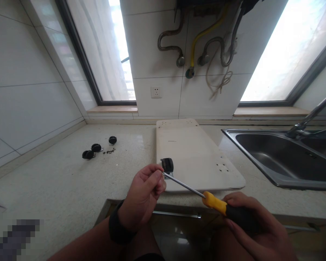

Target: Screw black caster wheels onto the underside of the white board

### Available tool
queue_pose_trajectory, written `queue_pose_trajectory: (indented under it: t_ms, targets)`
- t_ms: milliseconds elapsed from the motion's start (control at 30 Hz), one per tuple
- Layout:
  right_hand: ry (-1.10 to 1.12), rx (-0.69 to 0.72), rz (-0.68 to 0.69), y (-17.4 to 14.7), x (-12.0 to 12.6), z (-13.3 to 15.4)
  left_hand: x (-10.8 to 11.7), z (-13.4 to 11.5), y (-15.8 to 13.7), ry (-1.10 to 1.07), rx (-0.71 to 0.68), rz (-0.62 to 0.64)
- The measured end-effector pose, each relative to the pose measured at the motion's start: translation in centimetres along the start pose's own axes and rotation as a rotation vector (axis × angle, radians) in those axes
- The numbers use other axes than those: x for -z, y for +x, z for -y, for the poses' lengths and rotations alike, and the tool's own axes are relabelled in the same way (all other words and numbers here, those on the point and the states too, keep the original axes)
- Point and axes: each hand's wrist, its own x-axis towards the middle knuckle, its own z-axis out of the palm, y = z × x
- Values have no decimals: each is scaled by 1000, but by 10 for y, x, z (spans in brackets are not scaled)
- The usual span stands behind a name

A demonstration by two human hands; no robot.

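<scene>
My right hand (256, 221) is wrapped round the black and yellow handle of a screwdriver (216, 203). Its metal shaft points up and left to the fingertips of my left hand (148, 190). Those fingers are pinched at the tip; whatever small piece they hold there is hidden. Just behind the tip, a black caster wheel (167, 165) with a metal plate stands on the near left corner of a white board (190, 152). The board lies flat on the counter and has small holes near its corners.
Three loose black casters, among them one caster (112, 140), lie left on the counter (57, 181) beside a scatter of small screws (109, 151). A steel sink (274, 156) with a faucet (301, 127) is at right. Below the counter's front edge a drawer (176, 214) stands open.
</scene>
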Motion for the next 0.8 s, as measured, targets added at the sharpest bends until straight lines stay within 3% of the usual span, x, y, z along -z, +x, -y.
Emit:
queue_pose_trajectory:
  t_ms: [233, 467, 633, 800]
  targets:
    - [81, -54, -83, -13, -9, 19, -2, 2, -8, 85, -97, -16]
    - [138, -206, 16, -23, -7, 3, 1, 5, -10, 136, -114, -5]
    - [508, -371, -88, -11, -22, 26, 5, 5, -7, 202, -151, -14]
    - [766, -445, -55, -2, -28, 34, 9, 4, -2, 200, -176, -6]
